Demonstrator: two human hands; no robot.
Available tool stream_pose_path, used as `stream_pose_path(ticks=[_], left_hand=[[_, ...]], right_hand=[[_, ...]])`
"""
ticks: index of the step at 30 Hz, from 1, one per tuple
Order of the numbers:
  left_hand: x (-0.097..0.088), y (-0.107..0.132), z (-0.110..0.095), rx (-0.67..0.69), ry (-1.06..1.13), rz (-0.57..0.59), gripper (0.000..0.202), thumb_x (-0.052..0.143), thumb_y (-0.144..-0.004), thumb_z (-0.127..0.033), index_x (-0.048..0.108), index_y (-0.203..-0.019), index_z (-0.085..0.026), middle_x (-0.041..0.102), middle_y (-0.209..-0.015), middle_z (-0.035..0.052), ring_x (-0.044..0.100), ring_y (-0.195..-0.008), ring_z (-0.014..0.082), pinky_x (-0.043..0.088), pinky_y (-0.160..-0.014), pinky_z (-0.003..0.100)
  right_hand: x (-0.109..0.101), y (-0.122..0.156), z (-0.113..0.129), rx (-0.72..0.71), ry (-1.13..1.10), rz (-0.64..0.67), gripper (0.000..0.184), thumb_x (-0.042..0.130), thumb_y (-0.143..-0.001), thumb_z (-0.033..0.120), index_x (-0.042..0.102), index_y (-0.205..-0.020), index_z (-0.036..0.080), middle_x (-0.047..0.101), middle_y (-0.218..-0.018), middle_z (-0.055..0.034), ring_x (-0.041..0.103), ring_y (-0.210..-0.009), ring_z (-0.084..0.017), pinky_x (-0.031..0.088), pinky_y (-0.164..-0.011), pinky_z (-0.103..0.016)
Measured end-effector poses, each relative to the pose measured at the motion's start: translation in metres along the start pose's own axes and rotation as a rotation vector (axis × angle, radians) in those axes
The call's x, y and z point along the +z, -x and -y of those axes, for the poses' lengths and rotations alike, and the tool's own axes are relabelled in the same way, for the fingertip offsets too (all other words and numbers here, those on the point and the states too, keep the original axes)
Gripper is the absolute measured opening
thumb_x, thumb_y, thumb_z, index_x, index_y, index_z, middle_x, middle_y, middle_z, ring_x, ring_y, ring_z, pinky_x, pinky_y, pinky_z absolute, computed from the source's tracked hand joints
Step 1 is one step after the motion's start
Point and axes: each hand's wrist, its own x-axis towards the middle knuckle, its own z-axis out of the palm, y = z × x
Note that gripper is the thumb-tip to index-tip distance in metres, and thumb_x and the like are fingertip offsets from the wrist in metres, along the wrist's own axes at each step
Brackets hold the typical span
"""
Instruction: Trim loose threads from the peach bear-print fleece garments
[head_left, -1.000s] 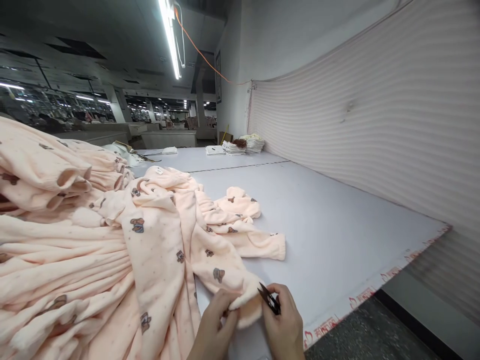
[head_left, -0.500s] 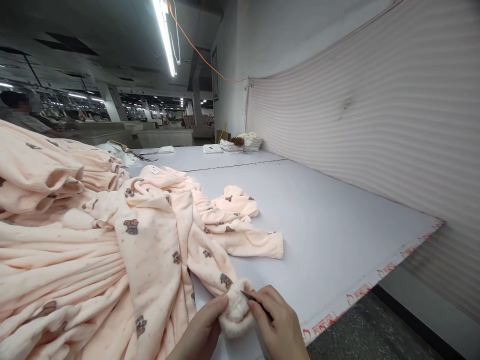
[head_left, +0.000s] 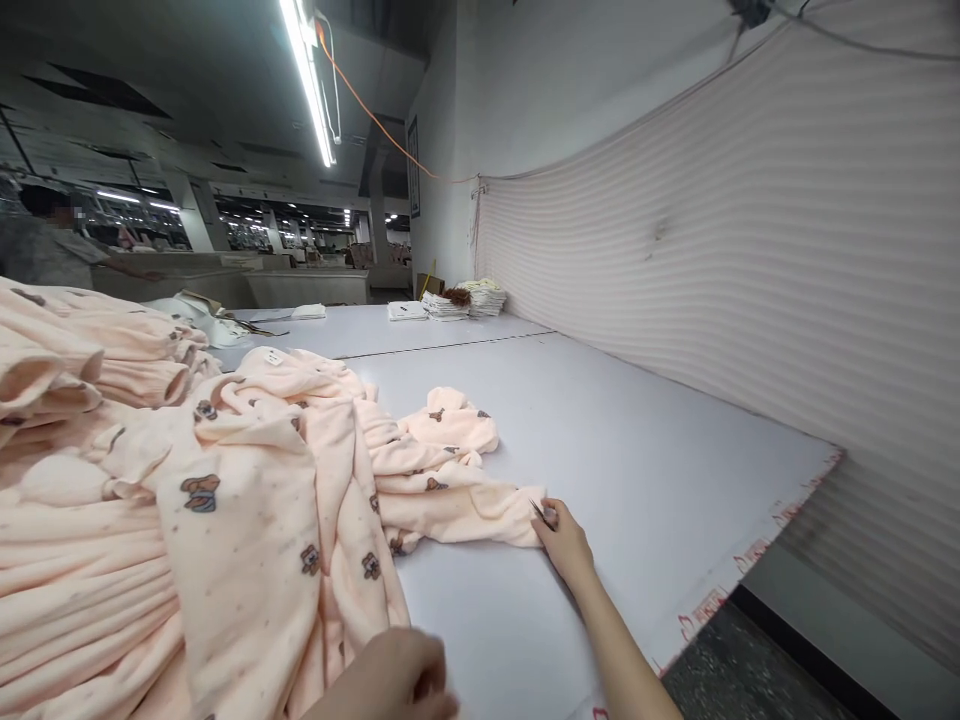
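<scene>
A peach fleece garment (head_left: 300,470) with small bear prints lies crumpled on the white table (head_left: 660,470). My right hand (head_left: 564,540) is stretched forward to the cuff of one sleeve (head_left: 465,510), fingers closed around small dark thread snips (head_left: 538,512) and touching the cuff's edge. My left hand (head_left: 397,675) sits low at the frame's bottom, fingers curled against the garment's near edge; whether it grips the fabric is unclear.
A tall pile of the same peach garments (head_left: 82,420) fills the left side. Folded white stacks (head_left: 461,300) sit at the table's far end. A striped fabric wall (head_left: 750,260) runs along the right. A person (head_left: 45,250) works at far left.
My right hand left the near sleeve cuff and reached forward to the farther sleeve's cuff, snips still in it. My left hand let go of the near cuff and dropped lower.
</scene>
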Motion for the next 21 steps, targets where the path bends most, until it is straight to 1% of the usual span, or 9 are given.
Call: stream_pose_path(ticks=[3, 5, 7, 9, 11, 13, 15, 17, 21], left_hand=[[0.02, -0.034, -0.016, 0.02, -0.063, -0.058, 0.022, 0.061, -0.07, -0.035, 0.069, -0.086, -0.021, 0.066, -0.078, 0.0047, 0.059, -0.072, 0.0248, 0.042, -0.071, 0.034], [0.04, -0.055, -0.02, 0.023, 0.053, -0.085, 0.048, 0.063, -0.069, -0.031, 0.058, -0.114, -0.017, 0.065, -0.104, 0.0118, 0.06, -0.091, 0.0281, 0.045, -0.077, 0.035], [0.059, -0.068, -0.02, 0.099, 0.186, -0.2, 0.065, 0.065, -0.067, -0.027, 0.043, -0.127, -0.014, 0.055, -0.125, 0.017, 0.053, -0.11, 0.0297, 0.045, -0.083, 0.036], [0.073, -0.074, -0.017, 0.221, 0.258, -0.356, 0.058, 0.061, -0.071, -0.025, 0.039, -0.123, -0.015, 0.053, -0.126, 0.0173, 0.051, -0.114, 0.0282, 0.044, -0.089, 0.037], [0.076, -0.072, -0.014, 0.324, 0.259, -0.479, 0.043, 0.054, -0.075, -0.021, 0.042, -0.116, -0.017, 0.057, -0.118, 0.0146, 0.054, -0.109, 0.0266, 0.042, -0.093, 0.039], [0.072, -0.065, -0.011, 0.375, 0.219, -0.576, 0.039, 0.05, -0.075, -0.016, 0.043, -0.113, -0.019, 0.057, -0.115, 0.0129, 0.054, -0.11, 0.0274, 0.038, -0.097, 0.041], [0.064, -0.055, -0.007, 0.381, 0.171, -0.686, 0.042, 0.051, -0.073, -0.015, 0.043, -0.113, -0.02, 0.055, -0.118, 0.0136, 0.049, -0.115, 0.0299, 0.034, -0.101, 0.042], [0.058, -0.046, -0.004, 0.35, 0.203, -0.778, 0.042, 0.055, -0.072, -0.017, 0.043, -0.112, -0.02, 0.053, -0.116, 0.0135, 0.048, -0.116, 0.0306, 0.034, -0.101, 0.041], [0.059, -0.032, -0.003, 0.366, 0.368, -0.812, 0.037, 0.055, -0.073, -0.021, 0.044, -0.109, -0.021, 0.056, -0.108, 0.0091, 0.054, -0.108, 0.0264, 0.042, -0.093, 0.037]], right_hand=[[0.008, 0.008, 0.003, 0.023, -0.165, 0.077, 0.03, 0.062, -0.07, 0.037, 0.059, -0.095, 0.02, 0.066, -0.07, -0.0002, 0.065, -0.069, -0.021, 0.048, -0.06, -0.03], [0.012, 0.031, 0.008, 0.03, -0.262, 0.131, 0.036, 0.061, -0.074, 0.043, 0.059, -0.1, 0.018, 0.069, -0.079, -0.0038, 0.067, -0.07, -0.021, 0.05, -0.06, -0.029], [0.014, 0.058, 0.015, 0.041, -0.331, 0.191, 0.038, 0.061, -0.077, 0.046, 0.062, -0.1, 0.017, 0.071, -0.083, -0.0064, 0.068, -0.072, -0.022, 0.052, -0.063, -0.03], [0.012, 0.081, 0.02, 0.024, -0.382, 0.28, 0.037, 0.06, -0.08, 0.046, 0.061, -0.104, 0.018, 0.07, -0.089, -0.0063, 0.067, -0.08, -0.021, 0.053, -0.073, -0.032], [0.007, 0.094, 0.024, -0.08, -0.284, 0.3, 0.03, 0.061, -0.081, 0.041, 0.061, -0.103, 0.02, 0.068, -0.091, -0.005, 0.065, -0.086, -0.021, 0.05, -0.079, -0.031], [0.001, 0.1, 0.028, -0.233, -0.05, 0.225, 0.018, 0.06, -0.082, 0.037, 0.063, -0.091, 0.022, 0.064, -0.084, -0.0037, 0.062, -0.081, -0.02, 0.049, -0.076, -0.029], [-0.004, 0.102, 0.031, -0.346, 0.128, 0.123, 0.018, 0.055, -0.086, 0.037, 0.061, -0.077, 0.022, 0.058, -0.075, -0.0024, 0.058, -0.071, -0.019, 0.046, -0.067, -0.027], [-0.004, 0.106, 0.035, -0.412, 0.125, 0.09, 0.022, 0.05, -0.089, 0.038, 0.057, -0.076, 0.022, 0.057, -0.076, -0.0027, 0.056, -0.069, -0.018, 0.045, -0.062, -0.025], [0.013, 0.126, 0.039, -0.418, -0.035, 0.164, 0.02, 0.066, -0.076, 0.037, 0.058, -0.087, 0.023, 0.063, -0.101, -0.0042, 0.061, -0.077, -0.018, 0.044, -0.059, -0.021]])
